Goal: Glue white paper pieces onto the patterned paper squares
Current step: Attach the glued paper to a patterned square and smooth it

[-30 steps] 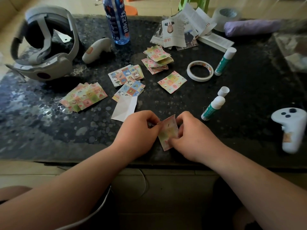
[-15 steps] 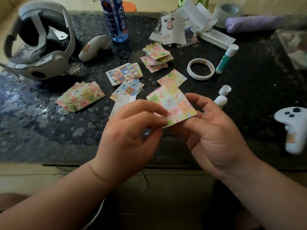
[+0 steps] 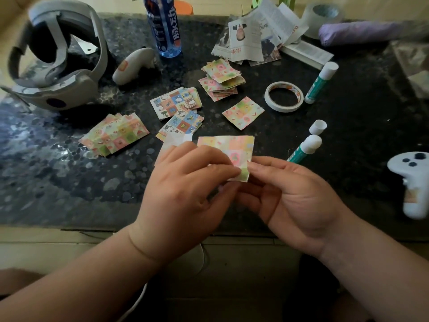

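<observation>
A pastel patterned paper square (image 3: 234, 148) is held above the table's front edge, pattern side up. My left hand (image 3: 185, 189) pinches its near left part and my right hand (image 3: 294, 196), palm up, pinches its near right corner. A white paper piece (image 3: 174, 141) lies on the table just behind my left fingers, partly hidden. An uncapped green glue stick (image 3: 306, 148) lies to the right, its white cap (image 3: 317, 127) standing beside it. More patterned squares lie in piles: one at the left (image 3: 116, 133), two blue ones (image 3: 176, 103), a stack (image 3: 221, 79) and a single square (image 3: 243, 112).
On the dark speckled table (image 3: 58, 182) are a VR headset (image 3: 58, 59), two white controllers (image 3: 133, 65) (image 3: 413, 182), a blue bottle (image 3: 166, 26), a tape ring (image 3: 283, 96), a capped glue stick (image 3: 321, 82), cut magazine pages (image 3: 255, 36), a clear tape roll (image 3: 323, 15) and a purple umbrella (image 3: 359, 32).
The hands lifted the patterned square off the table's front edge, turned it pattern side up, and have since rotated it square-on; my right hand has turned palm up.
</observation>
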Available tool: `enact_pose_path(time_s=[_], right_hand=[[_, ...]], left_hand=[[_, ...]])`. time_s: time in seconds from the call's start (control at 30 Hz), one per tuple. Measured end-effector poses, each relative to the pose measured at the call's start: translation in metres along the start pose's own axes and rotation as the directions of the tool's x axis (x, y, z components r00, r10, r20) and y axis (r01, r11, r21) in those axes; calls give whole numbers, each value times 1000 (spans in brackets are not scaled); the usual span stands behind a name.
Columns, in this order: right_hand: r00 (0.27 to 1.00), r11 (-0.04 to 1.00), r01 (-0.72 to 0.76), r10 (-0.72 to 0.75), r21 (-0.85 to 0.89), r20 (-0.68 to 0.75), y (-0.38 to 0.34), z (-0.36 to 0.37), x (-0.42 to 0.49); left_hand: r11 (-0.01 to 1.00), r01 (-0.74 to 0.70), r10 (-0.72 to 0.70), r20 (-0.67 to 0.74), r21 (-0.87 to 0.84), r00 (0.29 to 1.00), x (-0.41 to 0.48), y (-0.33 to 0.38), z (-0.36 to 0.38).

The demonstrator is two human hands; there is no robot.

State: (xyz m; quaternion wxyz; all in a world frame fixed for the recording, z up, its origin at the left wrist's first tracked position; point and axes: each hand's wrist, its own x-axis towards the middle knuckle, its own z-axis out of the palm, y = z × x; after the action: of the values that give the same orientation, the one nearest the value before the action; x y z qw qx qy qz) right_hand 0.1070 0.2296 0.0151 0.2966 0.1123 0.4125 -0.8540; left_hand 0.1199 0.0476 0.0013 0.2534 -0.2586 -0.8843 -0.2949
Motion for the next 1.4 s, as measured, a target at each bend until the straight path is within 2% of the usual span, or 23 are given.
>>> enact_pose_path(time_s=[0.17, 0.33, 0.47, 0.53, 0.6, 0.67, 0.73, 0.8, 0.83, 0.87, 0.93, 1.0, 1.03, 1.1, 1.17, 1.27, 1.33, 1.4], right_hand=[[977, 971, -66, 17, -229, -213, -1, -8, 10], [932, 860, -202, 21, -469, -363, 8, -18, 21], [920, 770, -226, -34, -597, -391, 10, -20, 25], [929, 608, -219, -109, -763, -353, 10, -23, 25], [938, 421, -218, -160, -881, -309, 11, -25, 26], [937, 352, -212, -193, -912, -293, 12, -25, 28], [930, 320, -222, -215, -921, -299, 12, -25, 30], [926, 250, -234, -239, -940, -294, 10, -26, 30], [925, 182, -233, -263, -955, -276, 10, -27, 29], [926, 90, -216, -296, -972, -233, 10, -27, 26], [927, -164, -93, -374, -982, -25, 15, -22, 19], [938, -374, 28, -310, -927, 154, 24, -11, 11], [960, -437, 52, -226, -898, 165, 31, -6, 8], [995, -504, 39, -61, -863, 80, 42, 3, 1], [999, -557, 36, 37, -829, 19, 48, 5, -3], [995, -605, 45, 100, -795, -20, 51, 5, -7], [993, -623, 40, 110, -781, -37, 52, 4, -6], [994, -634, 40, 107, -772, -36, 51, 2, -3]], left_hand=[[994, -47, 67, 206, -100, 976, -8, -9, 6], [993, 114, -95, 434, -18, 896, -28, -15, 22], [986, 159, -160, 559, 51, 813, -35, -3, 24], [985, 114, -172, 651, 131, 740, -42, 7, 24], [965, -8, -193, 735, 261, 650, -46, 18, 22], [952, -11, -247, 787, 306, 565, -47, 23, 19], [930, 110, -355, 784, 349, 510, -48, 19, 14], [910, 117, -400, 764, 399, 507, -48, 17, 9], [905, 108, -408, 765, 412, 499, -50, 16, 8], [902, 109, -414, 765, 417, 493, -50, 16, 7], [897, 111, -422, 752, 428, 506, -51, 14, 9], [896, 116, -417, 720, 429, 554, -48, 10, 10], [897, 122, -417, 719, 425, 557, -47, 10, 11], [905, 100, -390, 714, 413, 582, -48, 7, 12], [910, 72, -364, 705, 408, 609, -51, 5, 14], [907, 76, -375, 712, 414, 593, -52, 6, 14], [900, 84, -399, 728, 429, 557, -50, 8, 13], [895, 71, -403, 728, 441, 555, -46, 8, 14]])
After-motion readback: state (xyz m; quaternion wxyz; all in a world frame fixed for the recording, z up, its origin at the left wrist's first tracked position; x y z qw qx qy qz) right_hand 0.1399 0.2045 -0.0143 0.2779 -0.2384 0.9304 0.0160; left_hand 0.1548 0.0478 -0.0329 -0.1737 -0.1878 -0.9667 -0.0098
